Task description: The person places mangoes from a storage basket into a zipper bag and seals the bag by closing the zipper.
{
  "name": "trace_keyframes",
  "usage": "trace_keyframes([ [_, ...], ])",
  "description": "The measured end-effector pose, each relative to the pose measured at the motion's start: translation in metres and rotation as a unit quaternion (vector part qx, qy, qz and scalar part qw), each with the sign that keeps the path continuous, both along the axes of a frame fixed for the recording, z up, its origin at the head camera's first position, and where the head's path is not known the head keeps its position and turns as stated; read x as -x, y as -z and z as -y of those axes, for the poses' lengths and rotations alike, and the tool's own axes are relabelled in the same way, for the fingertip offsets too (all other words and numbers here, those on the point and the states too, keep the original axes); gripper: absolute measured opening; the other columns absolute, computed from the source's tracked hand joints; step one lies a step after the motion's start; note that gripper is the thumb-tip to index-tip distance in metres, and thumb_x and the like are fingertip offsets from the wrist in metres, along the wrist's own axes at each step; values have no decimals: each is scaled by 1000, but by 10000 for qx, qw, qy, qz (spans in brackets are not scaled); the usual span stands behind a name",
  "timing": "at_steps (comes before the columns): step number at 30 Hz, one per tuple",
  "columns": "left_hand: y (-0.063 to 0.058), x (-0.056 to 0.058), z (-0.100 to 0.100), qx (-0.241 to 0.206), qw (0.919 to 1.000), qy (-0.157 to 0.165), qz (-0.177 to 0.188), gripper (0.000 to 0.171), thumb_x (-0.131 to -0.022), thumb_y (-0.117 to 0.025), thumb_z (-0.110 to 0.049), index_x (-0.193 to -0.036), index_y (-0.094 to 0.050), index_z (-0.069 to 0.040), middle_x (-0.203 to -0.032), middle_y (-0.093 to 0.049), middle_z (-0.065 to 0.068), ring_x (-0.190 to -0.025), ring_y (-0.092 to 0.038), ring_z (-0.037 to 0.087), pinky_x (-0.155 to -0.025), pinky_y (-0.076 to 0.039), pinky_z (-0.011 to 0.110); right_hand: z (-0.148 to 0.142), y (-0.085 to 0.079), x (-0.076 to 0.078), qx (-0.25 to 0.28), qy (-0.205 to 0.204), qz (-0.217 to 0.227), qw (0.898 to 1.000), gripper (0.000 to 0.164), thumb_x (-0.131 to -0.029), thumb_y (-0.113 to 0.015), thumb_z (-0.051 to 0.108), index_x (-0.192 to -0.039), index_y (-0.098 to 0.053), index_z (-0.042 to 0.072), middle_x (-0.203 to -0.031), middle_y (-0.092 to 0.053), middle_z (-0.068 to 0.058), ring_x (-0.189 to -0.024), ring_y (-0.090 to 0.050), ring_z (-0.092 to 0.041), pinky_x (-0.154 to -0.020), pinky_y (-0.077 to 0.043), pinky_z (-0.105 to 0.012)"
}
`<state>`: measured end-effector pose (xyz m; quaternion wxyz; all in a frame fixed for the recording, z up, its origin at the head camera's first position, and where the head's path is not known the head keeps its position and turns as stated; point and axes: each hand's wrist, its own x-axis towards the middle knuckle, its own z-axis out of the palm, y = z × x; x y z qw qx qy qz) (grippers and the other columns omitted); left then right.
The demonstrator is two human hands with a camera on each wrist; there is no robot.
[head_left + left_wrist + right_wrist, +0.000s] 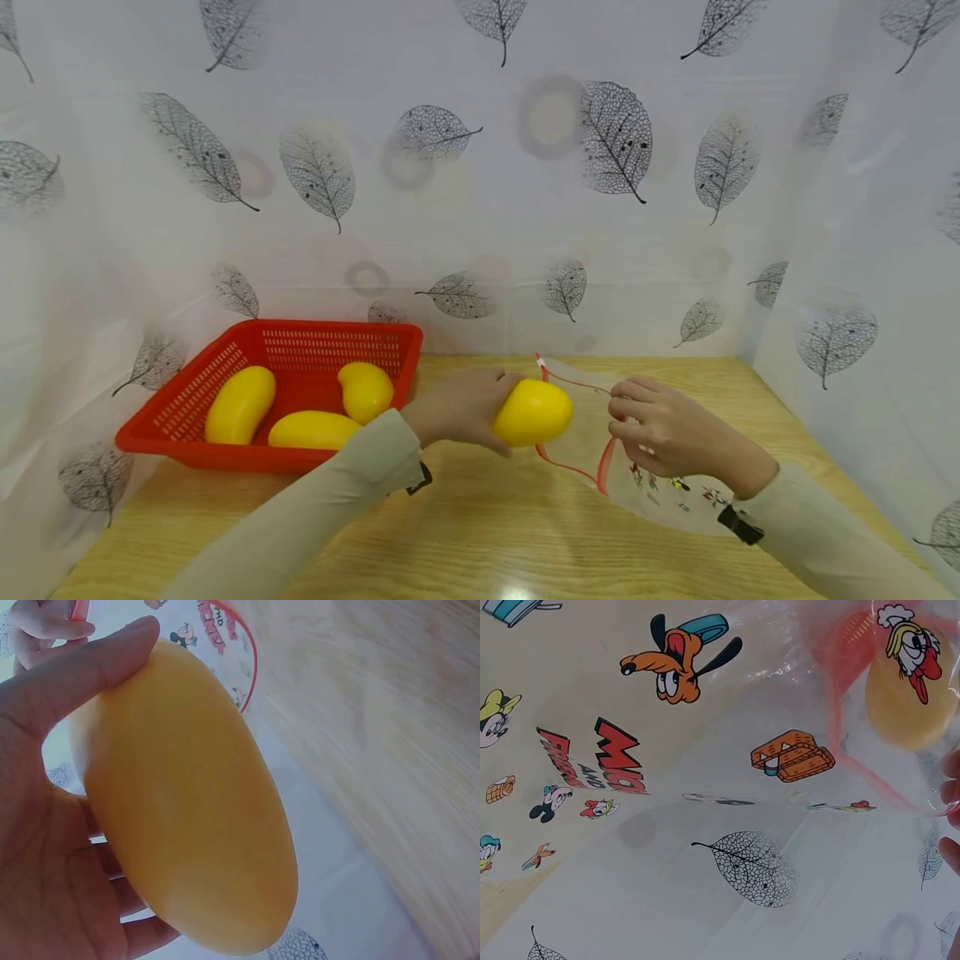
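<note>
A smooth yellow mango [534, 413] is gripped in my left hand [461, 407], above the table just left of the bag's mouth. In the left wrist view the thumb lies over one end of the mango [187, 802] and the fingers wrap behind it. My right hand [671, 433] pinches the red-trimmed edge of a clear plastic bag [693, 512] printed with cartoon figures. The bag's mouth stands open toward the mango. Through the clear bag [727, 697], the right wrist view shows the mango near the red trim.
On the left of the wooden table [450, 533] stands a red plastic basket [330, 327] with slotted walls. In it lie three more mangoes, one of them a long mango [242, 406] at the left. A white leaf-print curtain [480, 208] surrounds the table's back and sides.
</note>
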<state>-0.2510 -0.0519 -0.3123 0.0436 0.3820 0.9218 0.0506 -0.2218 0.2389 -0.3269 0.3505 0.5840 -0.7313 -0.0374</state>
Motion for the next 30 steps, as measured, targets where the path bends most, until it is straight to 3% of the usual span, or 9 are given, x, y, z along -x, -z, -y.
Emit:
trace_keyframes([
  [11, 4, 3, -12, 47, 10000, 76, 3, 91, -68, -78, -51, -141, -35, -15, -123, -55, 4, -103, -57, 18, -94, -48, 35, 0, -2, -1, 8, 14, -42, 10000, 30, -93, -34, 18, -74, -57, 14, -76, -52, 0, -80, -48, -18, -72, -41, -31],
  [22, 7, 4, -17, 171, 9998, 4, -64, 90, -68, -78, -52, -139, -37, -16, -124, -55, 4, -107, -56, 19, -94, -48, 37, 1, -3, 0, -3, -65, 145, 9999, 31, -94, -34, 17, -76, -59, 15, -78, -53, 0, -82, -52, -16, -72, -47, -27],
  [30, 9, 6, -19, 149, 9999, -12, 19, 91, -69, -78, -51, -141, -36, -16, -127, -54, 4, -110, -55, 19, -95, -48, 38, 1, -4, 0, -63, -110, 260, 9996, 32, -94, -33, 17, -75, -58, 15, -76, -50, 1, -78, -46, -13, -68, -41, -24],
])
